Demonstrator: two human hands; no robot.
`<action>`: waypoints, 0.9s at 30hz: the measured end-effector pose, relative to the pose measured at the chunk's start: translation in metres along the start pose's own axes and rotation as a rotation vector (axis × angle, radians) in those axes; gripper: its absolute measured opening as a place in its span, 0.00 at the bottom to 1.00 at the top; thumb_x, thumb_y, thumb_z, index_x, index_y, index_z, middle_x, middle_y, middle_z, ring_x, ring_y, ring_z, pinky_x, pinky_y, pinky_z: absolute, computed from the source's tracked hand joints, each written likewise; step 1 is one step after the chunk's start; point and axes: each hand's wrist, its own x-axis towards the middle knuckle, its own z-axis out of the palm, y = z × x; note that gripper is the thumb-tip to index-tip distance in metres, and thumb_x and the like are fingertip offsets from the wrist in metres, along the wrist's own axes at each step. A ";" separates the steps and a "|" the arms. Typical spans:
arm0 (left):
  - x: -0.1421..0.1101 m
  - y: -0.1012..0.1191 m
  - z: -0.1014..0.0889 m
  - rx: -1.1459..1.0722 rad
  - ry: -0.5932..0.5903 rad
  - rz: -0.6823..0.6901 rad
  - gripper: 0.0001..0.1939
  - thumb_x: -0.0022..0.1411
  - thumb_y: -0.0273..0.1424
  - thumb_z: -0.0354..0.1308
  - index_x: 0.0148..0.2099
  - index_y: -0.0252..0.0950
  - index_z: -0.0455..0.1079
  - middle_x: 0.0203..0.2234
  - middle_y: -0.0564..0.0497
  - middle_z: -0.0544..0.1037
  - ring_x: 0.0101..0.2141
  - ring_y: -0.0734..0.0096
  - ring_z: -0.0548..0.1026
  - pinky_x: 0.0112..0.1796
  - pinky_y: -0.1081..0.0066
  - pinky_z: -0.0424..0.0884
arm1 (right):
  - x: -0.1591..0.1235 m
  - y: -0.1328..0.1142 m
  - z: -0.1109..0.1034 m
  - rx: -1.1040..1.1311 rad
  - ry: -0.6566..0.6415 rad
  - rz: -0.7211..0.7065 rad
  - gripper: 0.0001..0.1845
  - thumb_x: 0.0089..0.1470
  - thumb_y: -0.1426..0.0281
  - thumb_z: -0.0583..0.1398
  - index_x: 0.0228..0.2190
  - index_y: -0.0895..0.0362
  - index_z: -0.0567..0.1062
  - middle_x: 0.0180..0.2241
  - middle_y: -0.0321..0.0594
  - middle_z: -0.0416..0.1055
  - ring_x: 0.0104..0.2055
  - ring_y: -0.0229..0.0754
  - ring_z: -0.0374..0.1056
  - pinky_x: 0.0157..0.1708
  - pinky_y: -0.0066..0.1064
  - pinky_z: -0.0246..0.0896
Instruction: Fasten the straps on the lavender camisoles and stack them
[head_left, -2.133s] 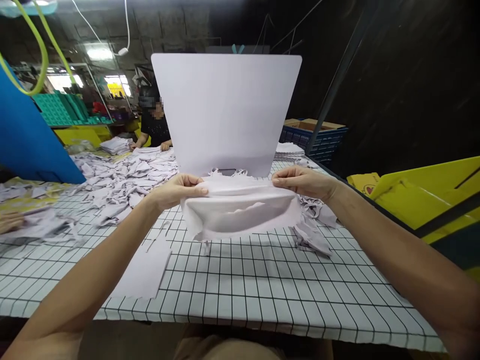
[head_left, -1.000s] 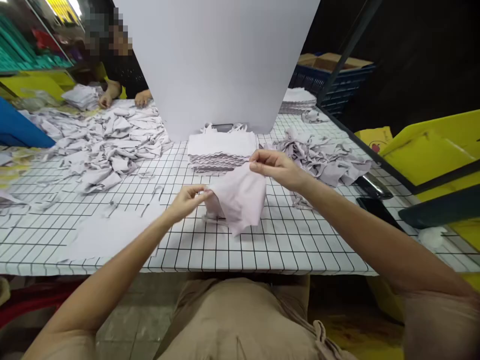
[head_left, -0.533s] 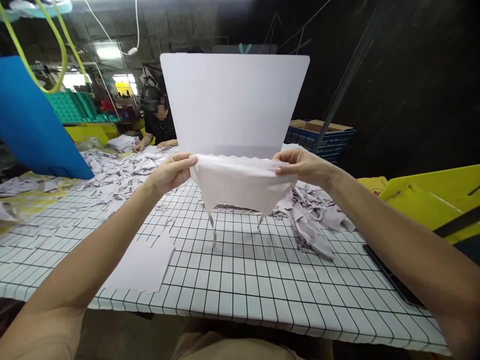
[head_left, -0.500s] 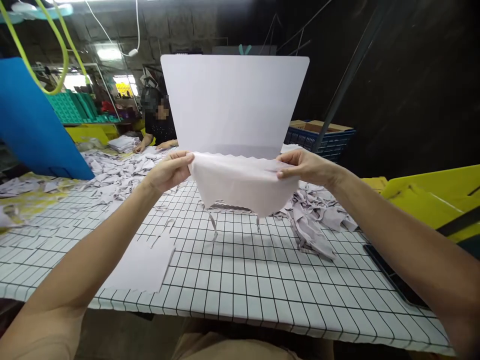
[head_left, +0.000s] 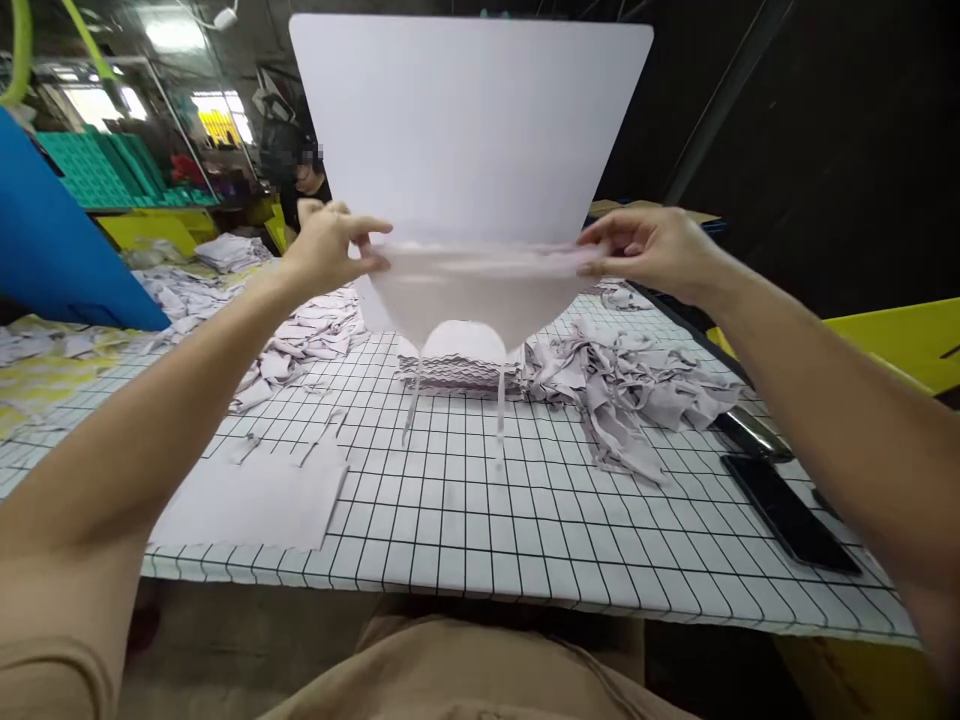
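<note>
A pale camisole (head_left: 469,290) hangs upside down between my hands, its hem stretched level and two thin straps dangling toward the table. My left hand (head_left: 330,245) pinches one end of the hem between thumb and fingers, and my right hand (head_left: 652,248) pinches the other end. Just behind it stands an upright white board (head_left: 472,130). Under the straps lies a stack of camisoles (head_left: 457,370) with wavy edges, partly hidden by the held one. Another camisole (head_left: 255,500) is spread flat at the front left, straps pointing away from me.
Crumpled pale garments (head_left: 630,390) lie right of the stack, with more heaped at left (head_left: 300,340). A dark phone (head_left: 791,515) and a shiny object (head_left: 754,435) sit at right. A blue panel (head_left: 67,230) leans at left. Across the grid-patterned table (head_left: 555,540), a person (head_left: 304,185) is partly hidden.
My hands have spread a little farther apart, drawing the camisole's hem wider and straighter. My view has tilted down, so the stack and the phone show more fully.
</note>
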 end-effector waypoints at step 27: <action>-0.252 0.118 0.136 -0.990 -0.591 -0.595 0.12 0.68 0.35 0.58 0.48 0.36 0.78 0.40 0.43 0.83 0.38 0.63 0.79 0.39 0.65 0.75 | -0.229 -0.042 0.169 1.343 0.131 0.586 0.34 0.64 0.49 0.53 0.13 0.54 0.57 0.15 0.31 0.46 0.20 0.37 0.47 0.29 0.42 0.72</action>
